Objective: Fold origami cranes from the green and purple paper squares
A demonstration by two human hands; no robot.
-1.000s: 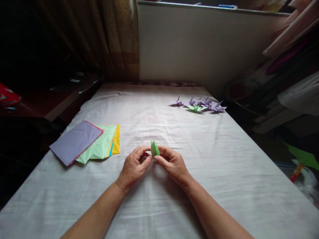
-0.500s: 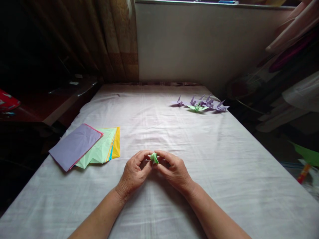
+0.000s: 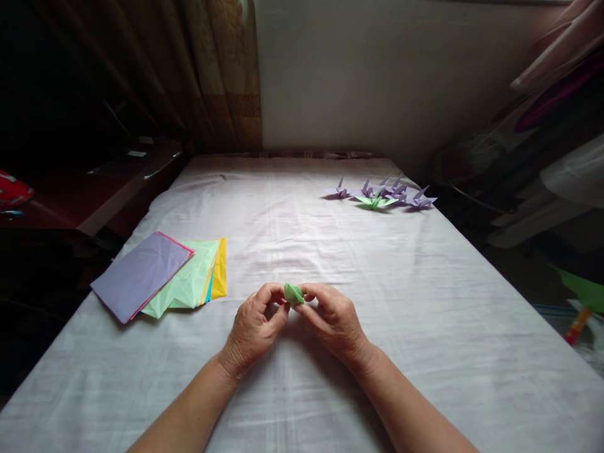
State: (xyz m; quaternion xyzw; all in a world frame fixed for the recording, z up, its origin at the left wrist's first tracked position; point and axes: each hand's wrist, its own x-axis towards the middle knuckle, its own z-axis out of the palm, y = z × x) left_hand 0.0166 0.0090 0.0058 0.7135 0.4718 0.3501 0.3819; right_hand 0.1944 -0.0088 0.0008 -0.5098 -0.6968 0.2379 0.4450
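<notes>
A small folded green paper piece (image 3: 293,294) is pinched between both hands just above a white cloth-covered table (image 3: 330,251). My left hand (image 3: 252,327) grips its left side with thumb and fingertips. My right hand (image 3: 333,321) holds its right side, fingers curled over it. Most of the paper is hidden by my fingertips.
A stack of flat coloured sheets (image 3: 160,274), purple on top with green and yellow under it, lies at the left. Several folded purple paper cranes (image 3: 396,192) and one green crane (image 3: 375,201) sit at the far right. A dark wooden ledge (image 3: 108,195) borders the table's left side.
The green paper stood upright as a tall point a second ago; now it is pressed down and folded smaller between my fingertips. Both hands stay in about the same place.
</notes>
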